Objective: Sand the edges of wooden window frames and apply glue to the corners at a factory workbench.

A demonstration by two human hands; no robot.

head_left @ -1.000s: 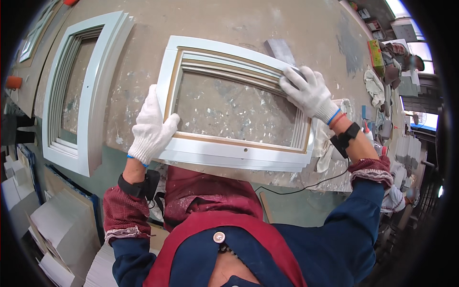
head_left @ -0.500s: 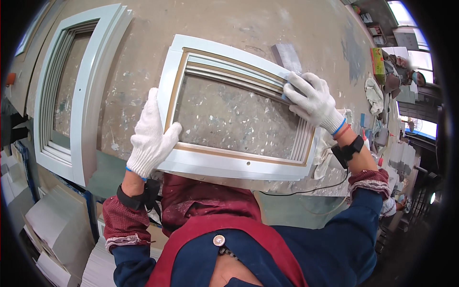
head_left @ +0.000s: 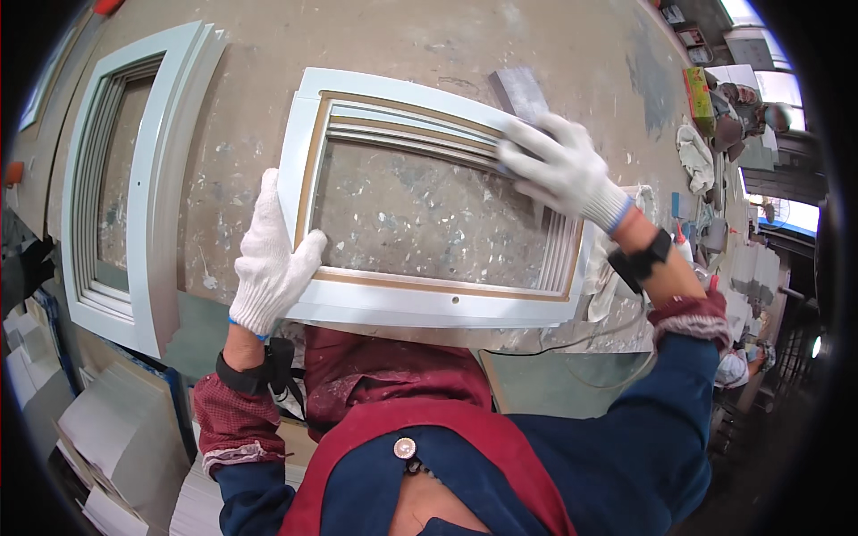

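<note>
A stack of white rectangular frames (head_left: 375,304) with tan inner edges lies before me on a paint-spotted table; several layers show inside the opening. My left hand (head_left: 273,259), in a white knitted glove, grips the stack's left side, its thumb on the face and its fingers along the outer edge. Over the far rail, toward the right corner, bends my gloved right hand (head_left: 559,165), smeared by motion. A bluish sliver shows under its fingertips, but I cannot make out what it is. Just beyond that hand rests a grey block (head_left: 520,92).
A second stack of white frames (head_left: 143,205) stands at the left. White cloths (head_left: 695,159) and small tools lie along the right side, near a yellow-green box (head_left: 699,96). A dark cable (head_left: 572,342) runs along the near table edge. Panels (head_left: 116,420) are stacked at lower left.
My right hand has slid left along the far rail. The frame stack and my left hand appear slightly farther left in view, with the left hand still gripping.
</note>
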